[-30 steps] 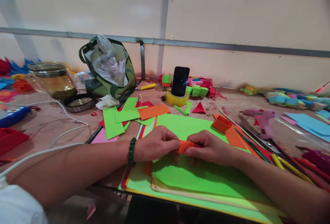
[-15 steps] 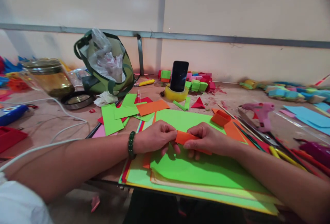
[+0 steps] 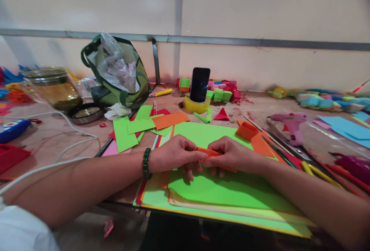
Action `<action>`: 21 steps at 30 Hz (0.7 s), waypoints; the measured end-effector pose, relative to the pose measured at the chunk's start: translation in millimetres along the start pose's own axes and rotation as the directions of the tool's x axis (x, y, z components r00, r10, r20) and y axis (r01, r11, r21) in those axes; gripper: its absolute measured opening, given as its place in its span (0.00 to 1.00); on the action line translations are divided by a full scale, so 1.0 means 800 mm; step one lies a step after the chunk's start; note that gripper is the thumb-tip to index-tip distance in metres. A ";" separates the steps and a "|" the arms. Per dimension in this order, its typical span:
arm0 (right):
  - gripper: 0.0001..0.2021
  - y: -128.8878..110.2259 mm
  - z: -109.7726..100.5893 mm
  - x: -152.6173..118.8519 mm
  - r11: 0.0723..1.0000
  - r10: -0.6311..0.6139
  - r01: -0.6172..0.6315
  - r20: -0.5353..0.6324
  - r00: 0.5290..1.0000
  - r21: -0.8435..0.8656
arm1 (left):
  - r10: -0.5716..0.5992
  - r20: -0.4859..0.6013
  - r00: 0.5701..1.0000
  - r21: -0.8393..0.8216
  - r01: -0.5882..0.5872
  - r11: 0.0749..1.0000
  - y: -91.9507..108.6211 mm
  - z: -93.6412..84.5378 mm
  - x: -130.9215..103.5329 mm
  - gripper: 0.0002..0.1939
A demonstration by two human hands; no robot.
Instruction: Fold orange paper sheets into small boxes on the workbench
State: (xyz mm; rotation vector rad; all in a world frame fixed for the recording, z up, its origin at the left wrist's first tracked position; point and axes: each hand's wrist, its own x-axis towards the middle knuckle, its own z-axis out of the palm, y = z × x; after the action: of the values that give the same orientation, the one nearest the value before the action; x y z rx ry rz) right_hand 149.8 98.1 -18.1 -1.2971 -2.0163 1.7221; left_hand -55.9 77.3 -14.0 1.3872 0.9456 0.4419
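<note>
A small orange paper strip (image 3: 212, 153) is held between both hands above a stack of green paper sheets (image 3: 225, 189). My left hand (image 3: 179, 154) pinches its left end, with the thumb lying along the paper. At the strip's other end, my right hand (image 3: 228, 154) grips it between thumb and fingers. Just beyond my right hand sits a folded orange paper piece (image 3: 247, 130), beside flat orange paper (image 3: 261, 145). Green cut pieces (image 3: 125, 133) and an orange rectangle (image 3: 170, 120) lie beyond my left hand.
A phone (image 3: 200, 84) stands in a yellow tape roll (image 3: 196, 104). A pink glue gun (image 3: 290, 123) and scissors (image 3: 300, 152) lie at the right. A green bag (image 3: 140, 85), glass jug (image 3: 53, 89), white cable (image 3: 78, 129) and yellow cutter (image 3: 163, 93) are at the left and back.
My left thumb has slid rightward over the orange strip, closer to my right hand. Less of the strip's face shows now.
</note>
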 end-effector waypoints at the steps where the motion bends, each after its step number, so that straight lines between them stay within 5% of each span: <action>1: 0.15 0.000 0.001 0.000 1.000 -0.003 0.003 -0.004 1.000 -0.002 | 0.001 -0.002 1.000 0.006 -0.001 1.000 -0.001 0.001 0.001 0.19; 11: 0.24 -0.004 -0.006 -0.002 0.999 -0.050 0.050 0.042 0.998 0.013 | 0.008 -0.071 0.997 -0.041 -0.011 0.999 -0.003 -0.006 0.006 0.18; 21: 0.21 0.002 -0.010 0.000 0.991 -0.047 0.039 0.064 0.997 0.131 | -0.080 0.017 0.997 -0.156 0.081 0.984 -0.006 -0.011 0.009 0.20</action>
State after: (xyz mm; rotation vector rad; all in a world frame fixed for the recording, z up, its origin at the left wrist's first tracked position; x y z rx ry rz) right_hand 155.8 103.5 -16.7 -1.1622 -1.9163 1.8656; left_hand -59.5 87.3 -20.2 1.2042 0.9352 0.4379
